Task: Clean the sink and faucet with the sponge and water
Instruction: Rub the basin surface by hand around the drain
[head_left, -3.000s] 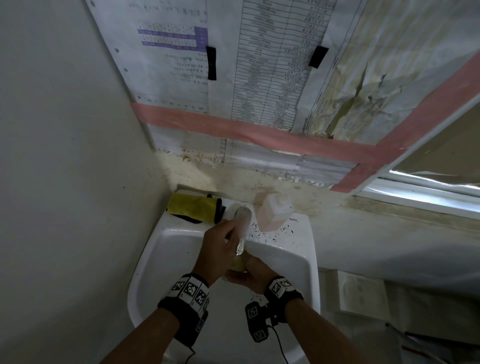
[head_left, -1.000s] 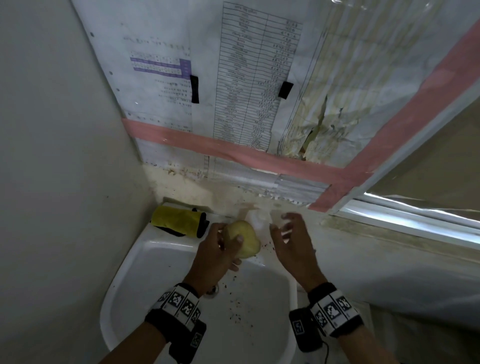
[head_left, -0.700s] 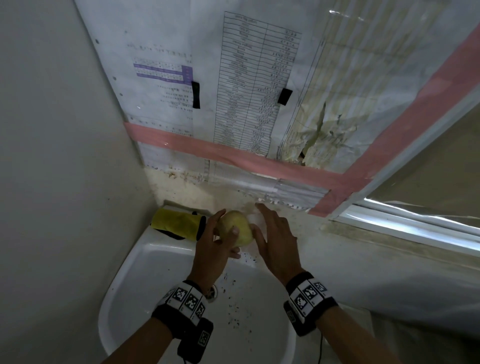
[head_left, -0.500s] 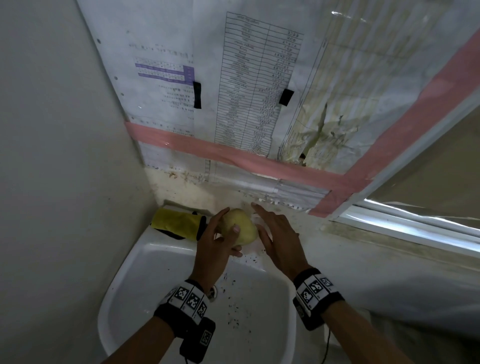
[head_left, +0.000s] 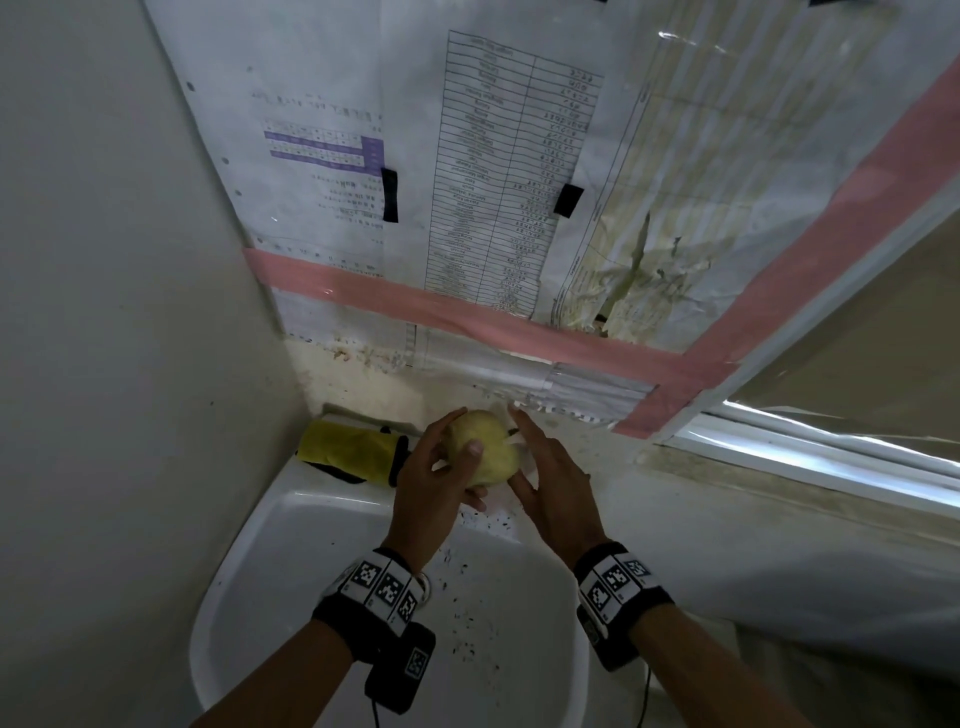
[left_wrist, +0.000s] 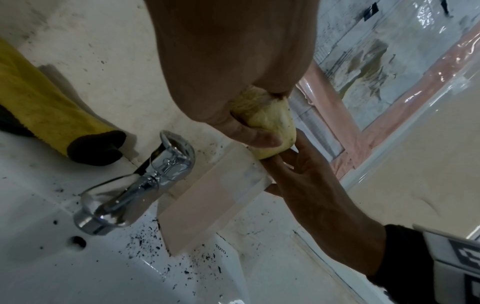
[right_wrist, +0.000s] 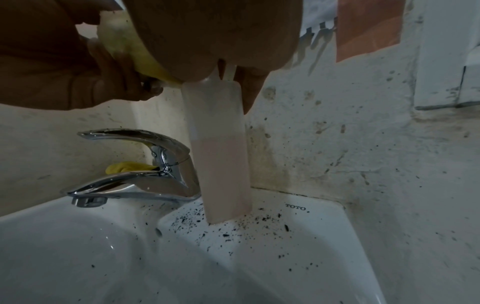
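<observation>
My left hand (head_left: 462, 436) grips a crumpled yellow sponge (head_left: 483, 452), holding it up at the top of a translucent soap bottle (left_wrist: 213, 197) that stands on the sink deck right of the chrome faucet (left_wrist: 135, 185). My right hand (head_left: 530, 457) lies with straight fingers over the bottle's pump, its palm touching the sponge (right_wrist: 124, 45) and its thumb hanging behind the bottle (right_wrist: 221, 154). The white sink (head_left: 291, 571) is speckled with dark grit on the deck and in the basin. No water runs from the faucet (right_wrist: 145, 176).
A yellow and black cloth (head_left: 348, 449) lies on the deck left of the faucet, against the wall corner. Taped papers behind plastic sheet (head_left: 493, 182) cover the wall above. A window ledge (head_left: 805, 457) runs at the right.
Three seconds ago both hands were at the faucet spout over the basin. My left hand lifted the sponge to the bottle top, and my right hand came in over the pump beside it.
</observation>
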